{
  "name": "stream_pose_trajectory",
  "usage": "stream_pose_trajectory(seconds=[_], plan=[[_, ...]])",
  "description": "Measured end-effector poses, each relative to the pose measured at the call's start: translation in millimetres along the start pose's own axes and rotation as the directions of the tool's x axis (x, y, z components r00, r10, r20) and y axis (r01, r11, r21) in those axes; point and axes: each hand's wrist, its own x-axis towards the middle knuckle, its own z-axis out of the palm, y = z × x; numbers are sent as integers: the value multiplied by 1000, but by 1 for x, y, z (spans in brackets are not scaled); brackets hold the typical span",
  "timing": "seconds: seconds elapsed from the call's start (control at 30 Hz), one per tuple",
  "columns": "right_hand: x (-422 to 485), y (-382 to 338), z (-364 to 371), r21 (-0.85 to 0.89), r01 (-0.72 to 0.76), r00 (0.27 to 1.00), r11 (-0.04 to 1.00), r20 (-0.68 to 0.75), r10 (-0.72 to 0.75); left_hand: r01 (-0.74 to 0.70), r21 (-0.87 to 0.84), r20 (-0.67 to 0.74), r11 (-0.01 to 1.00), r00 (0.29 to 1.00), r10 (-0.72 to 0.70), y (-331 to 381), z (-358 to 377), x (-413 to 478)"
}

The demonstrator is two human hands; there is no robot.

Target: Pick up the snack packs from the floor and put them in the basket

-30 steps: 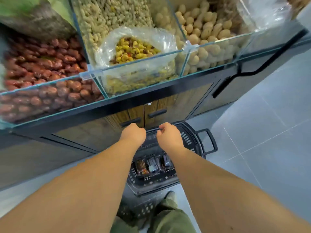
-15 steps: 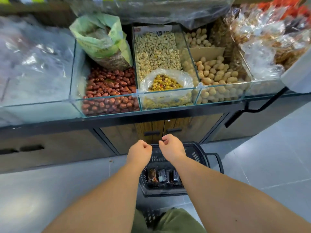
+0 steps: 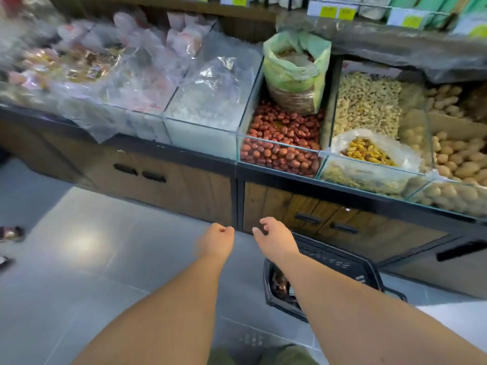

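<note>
**Desk:** While the left hand [image 3: 216,242] hovers just left of the black shopping basket [image 3: 342,262], fingers [image 3: 224,229] curled into an empty fist, the right hand [image 3: 276,242] hangs over its rim, fingers [image 3: 266,222] loosely spread and holding nothing. Where are the goods?

**Photographer:** Dark snack packs [image 3: 280,283] lie inside the basket. A stray pack [image 3: 10,233] rests on the tiled floor [image 3: 105,285], far left of the basket, at the frame's edge.

**Desk:** The risk?

**Photographer:** Probably the long reach left. A hurried grab could miss the stray pack, and a trailing arm or foot could tip the basket.

**Desk:** Room to move?

**Photographer:** Open floor left of the basket. Behind it are cabinet doors [image 3: 303,206], above them the tabletop [image 3: 290,177], whose edge could catch someone rising.
</note>
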Motion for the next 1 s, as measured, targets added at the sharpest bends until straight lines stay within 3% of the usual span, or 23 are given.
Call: stream_pose_trajectory(seconds=[0.23, 0.43, 0.67, 1.0], plan=[[-5, -117, 116, -83, 133, 982, 988, 150, -120, 140, -39, -159, 989, 977, -144, -110, -113, 27], [-15, -214, 219, -113, 292, 933, 950, 251, -257, 226, -237, -262, 945, 922, -286, -211, -210, 44], [-29, -308, 321, -154, 461, 838, 874, 400, -371, 310, -446, -354, 840, 801, -483, -312, -287, 46], [18, -464, 438, -133, 680, 628, 721, 613, -480, 368, -645, -407, 669, 576, -709, -400, -403, 119]])
